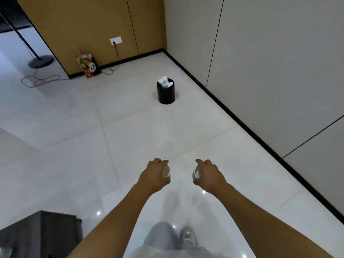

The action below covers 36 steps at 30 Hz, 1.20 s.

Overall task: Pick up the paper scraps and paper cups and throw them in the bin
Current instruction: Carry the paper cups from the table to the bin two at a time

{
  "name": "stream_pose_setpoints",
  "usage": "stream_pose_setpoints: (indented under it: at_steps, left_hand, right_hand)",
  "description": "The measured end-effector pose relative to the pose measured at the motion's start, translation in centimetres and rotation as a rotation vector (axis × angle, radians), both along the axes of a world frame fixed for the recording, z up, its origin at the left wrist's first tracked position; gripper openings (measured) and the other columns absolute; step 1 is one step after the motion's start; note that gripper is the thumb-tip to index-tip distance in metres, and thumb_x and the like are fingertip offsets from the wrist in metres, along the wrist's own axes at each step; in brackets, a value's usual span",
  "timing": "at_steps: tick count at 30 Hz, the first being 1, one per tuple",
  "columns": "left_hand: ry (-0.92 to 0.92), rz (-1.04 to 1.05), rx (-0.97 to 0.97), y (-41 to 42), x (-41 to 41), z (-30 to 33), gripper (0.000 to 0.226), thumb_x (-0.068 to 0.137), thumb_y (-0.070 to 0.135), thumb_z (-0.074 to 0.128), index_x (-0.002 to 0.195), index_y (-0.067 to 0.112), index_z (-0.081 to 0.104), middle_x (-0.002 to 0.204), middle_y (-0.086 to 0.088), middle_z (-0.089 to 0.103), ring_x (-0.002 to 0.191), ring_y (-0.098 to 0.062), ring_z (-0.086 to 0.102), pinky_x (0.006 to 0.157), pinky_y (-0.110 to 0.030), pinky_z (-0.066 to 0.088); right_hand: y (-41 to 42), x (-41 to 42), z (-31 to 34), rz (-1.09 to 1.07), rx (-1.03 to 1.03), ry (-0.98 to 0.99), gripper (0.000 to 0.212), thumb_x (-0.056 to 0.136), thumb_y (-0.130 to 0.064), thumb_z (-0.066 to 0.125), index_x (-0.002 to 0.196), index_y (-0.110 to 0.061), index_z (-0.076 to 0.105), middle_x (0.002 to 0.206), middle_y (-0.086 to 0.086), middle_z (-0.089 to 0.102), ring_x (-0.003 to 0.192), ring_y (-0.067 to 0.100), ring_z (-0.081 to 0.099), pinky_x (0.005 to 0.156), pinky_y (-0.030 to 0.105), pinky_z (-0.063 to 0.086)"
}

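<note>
Both arms are stretched forward over the white tiled floor [130, 138], each hand carrying 1 paper cup. The left hand [154, 174] has its fingers curled round a paper cup [166, 172], the cup's open mouth turned toward the other hand. The right hand [209, 175] has its fingers curled round a second paper cup [196, 173], whose mouth faces left; this cup shows a bluish band near its rim. The 2 hands are near each other but apart, with bare floor between them. The black bin [166, 94] stands upright on the floor well ahead of the hands, near the black skirting of the pale right-hand wall [279, 62]. White and blue paper cups and scraps [165, 81] already rise above its rim. Against the ochre wall panel [83, 25] at the far side leans a printed paper bag [89, 66] with a panda picture, and a white wall socket [115, 41] holds a plug whose black cable [111, 68] trails on the floor. A lamp stand base [41, 61] sits at far left. A dark furniture corner [42, 235] fills the lower left. A grey trouser leg [160, 237] and a grey shoe [188, 237] appear at the bottom edge, blurred
</note>
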<state>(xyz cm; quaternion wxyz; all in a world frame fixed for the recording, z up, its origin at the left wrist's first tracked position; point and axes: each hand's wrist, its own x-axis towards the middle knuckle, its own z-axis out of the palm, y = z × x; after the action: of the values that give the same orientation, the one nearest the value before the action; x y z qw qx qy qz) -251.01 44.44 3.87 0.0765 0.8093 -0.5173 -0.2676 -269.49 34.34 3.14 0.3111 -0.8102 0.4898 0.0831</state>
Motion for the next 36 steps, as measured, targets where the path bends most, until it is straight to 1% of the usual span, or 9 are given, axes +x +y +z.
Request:
stream_pose_setpoints:
  at_steps: [9,12,16,17,18,19,22,29,36]
  left_hand:
    - [-0.008,-0.008,-0.023,-19.3,10.3,-1.7,0.065,0.083,0.036,0.062,0.143,0.025,0.036,0.137,0.002,0.04,0.123,-0.02,0.038,0.092,-0.035,0.047]
    - [0.001,-0.003,-0.04,-25.9,14.5,-1.7,0.066,0.083,0.036,0.063,0.143,0.025,0.036,0.136,0.003,0.04,0.123,-0.019,0.038,0.091,-0.033,0.047]
    - [-0.015,-0.02,-0.05,-34.6,19.9,-0.9,0.066,0.084,0.035,0.063,0.143,0.025,0.036,0.137,0.003,0.039,0.124,-0.02,0.037,0.092,-0.037,0.047]
    - [-0.018,-0.029,-0.041,-35.1,20.3,-0.3,0.065,0.084,0.034,0.063,0.143,0.025,0.035,0.137,0.002,0.039,0.124,-0.02,0.037,0.092,-0.038,0.048]
    - [-0.009,-0.012,-0.042,-39.6,22.7,-0.7,0.065,0.084,0.034,0.063,0.143,0.025,0.035,0.137,0.002,0.039,0.124,-0.02,0.037,0.092,-0.037,0.048]
    - [-0.013,0.0,-0.028,-41.6,23.8,-0.6,0.065,0.084,0.033,0.063,0.143,0.025,0.035,0.137,0.002,0.039,0.124,-0.02,0.037,0.092,-0.037,0.047]
    - [-0.022,-0.029,-0.03,-44.5,25.1,-0.1,0.066,0.084,0.033,0.063,0.143,0.025,0.035,0.137,0.002,0.039,0.124,-0.02,0.037,0.093,-0.035,0.046]
    - [0.008,0.004,-0.029,-62.2,31.1,-1.9,0.066,0.084,0.032,0.063,0.143,0.024,0.035,0.138,0.002,0.038,0.125,-0.02,0.036,0.094,-0.034,0.045]
    - [0.022,0.12,-0.043,-76.7,36.9,-2.1,0.061,0.083,0.034,0.063,0.139,0.025,0.04,0.134,0.0,0.042,0.12,-0.021,0.041,0.092,-0.033,0.045]
  right_hand:
    - [-19.4,10.3,-0.9,-0.008,0.0,-0.013,0.073,0.081,-0.027,0.068,0.145,-0.021,0.032,0.134,0.008,0.041,0.121,0.029,0.043,0.094,0.036,0.047]
    - [-25.9,14.8,-0.8,-0.014,0.001,-0.006,0.071,0.081,-0.027,0.067,0.143,-0.022,0.034,0.133,0.007,0.041,0.121,0.029,0.043,0.092,0.038,0.048]
    - [-34.3,20.2,0.0,-0.021,-0.014,-0.004,0.07,0.08,-0.025,0.067,0.142,-0.022,0.035,0.131,0.006,0.041,0.118,0.028,0.043,0.09,0.037,0.049]
    - [-34.6,20.8,0.3,-0.019,-0.005,-0.014,0.071,0.08,-0.024,0.067,0.143,-0.022,0.034,0.131,0.006,0.041,0.118,0.027,0.043,0.089,0.037,0.049]
    - [-39.1,23.0,-0.1,-0.021,-0.003,-0.015,0.072,0.08,-0.024,0.067,0.143,-0.022,0.033,0.131,0.006,0.041,0.118,0.027,0.043,0.089,0.037,0.049]
    - [-41.1,24.1,-0.1,-0.028,0.006,-0.009,0.072,0.08,-0.025,0.067,0.144,-0.022,0.033,0.131,0.005,0.04,0.118,0.027,0.042,0.088,0.037,0.049]
    - [-43.9,25.7,0.2,-0.006,0.004,0.004,0.073,0.081,-0.025,0.068,0.144,-0.023,0.032,0.131,0.005,0.04,0.12,0.027,0.042,0.088,0.036,0.048]
    - [-62.0,32.3,-1.2,0.004,0.002,0.034,0.073,0.081,-0.025,0.068,0.144,-0.023,0.032,0.132,0.006,0.04,0.12,0.027,0.043,0.088,0.035,0.048]
    - [-78.6,39.6,-0.9,0.131,-0.008,0.073,0.074,0.084,-0.027,0.066,0.147,-0.021,0.028,0.135,0.007,0.038,0.123,0.028,0.04,0.09,0.036,0.047]
